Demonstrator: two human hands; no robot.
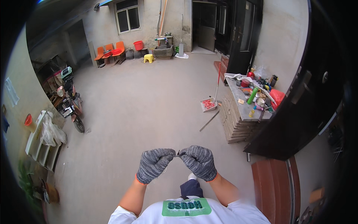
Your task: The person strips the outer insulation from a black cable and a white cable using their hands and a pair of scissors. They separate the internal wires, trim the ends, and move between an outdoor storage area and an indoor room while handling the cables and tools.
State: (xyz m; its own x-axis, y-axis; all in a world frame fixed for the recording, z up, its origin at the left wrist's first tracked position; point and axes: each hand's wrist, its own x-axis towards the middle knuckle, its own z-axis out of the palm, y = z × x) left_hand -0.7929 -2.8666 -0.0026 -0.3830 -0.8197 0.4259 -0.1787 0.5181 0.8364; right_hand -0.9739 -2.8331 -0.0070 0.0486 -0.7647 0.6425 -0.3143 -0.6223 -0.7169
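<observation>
Both my hands wear grey striped knit gloves with orange cuffs, held up close together in front of my body. My left hand (154,165) and my right hand (199,162) are closed, fingertips pinched toward each other. Between them runs a small, thin, dark piece (176,155), gripped at both ends; its kind is too small to make out. A pale thin strand (164,171) hangs by the left glove. The fingers' undersides are hidden.
A stacked table (242,112) with tools and bottles stands right, beside an open dark door (298,100) and reddish steps (274,183). A dustpan (209,104) and a metal strip (209,121) lie on the concrete. Left are a scooter (71,100) and a white rack (39,145).
</observation>
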